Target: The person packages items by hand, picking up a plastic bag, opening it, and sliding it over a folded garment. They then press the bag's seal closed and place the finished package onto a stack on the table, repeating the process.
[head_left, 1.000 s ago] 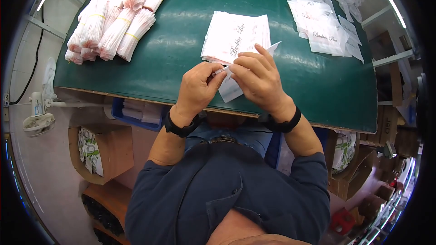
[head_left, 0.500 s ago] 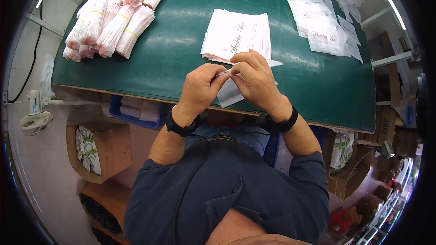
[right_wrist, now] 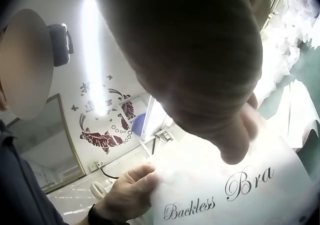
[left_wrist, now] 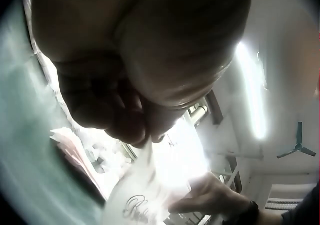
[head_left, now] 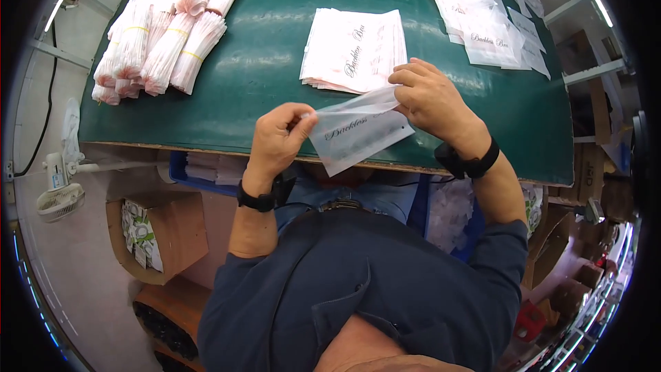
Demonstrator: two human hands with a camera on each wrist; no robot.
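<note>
At the centre of the head view, you hold a translucent white bag (head_left: 365, 139) taut between both hands, its black script partly lost in creases; the right wrist view shows it reading "Backless Bra". Your left hand (head_left: 279, 136) pinches the bag's upper left corner in its grip, thumb pressed to the fingers, while your right hand (head_left: 435, 102) pinches the film near the upper right corner in its own grip. The bag is held over the near edge of the green counter (head_left: 248, 86), its lowest corner reaching past that edge in the frame. Just above it, at upper centre, lies a stack of printed bags (head_left: 354, 45), near your right hand. Bundles (head_left: 165, 48) in yellow bands are piled at upper left, and loose bags (head_left: 485, 34) lie overlapping at upper right. Below the counter, left of centre, sits a blue bin (head_left: 177, 169), with a white fan (head_left: 60, 200) at far left
</note>
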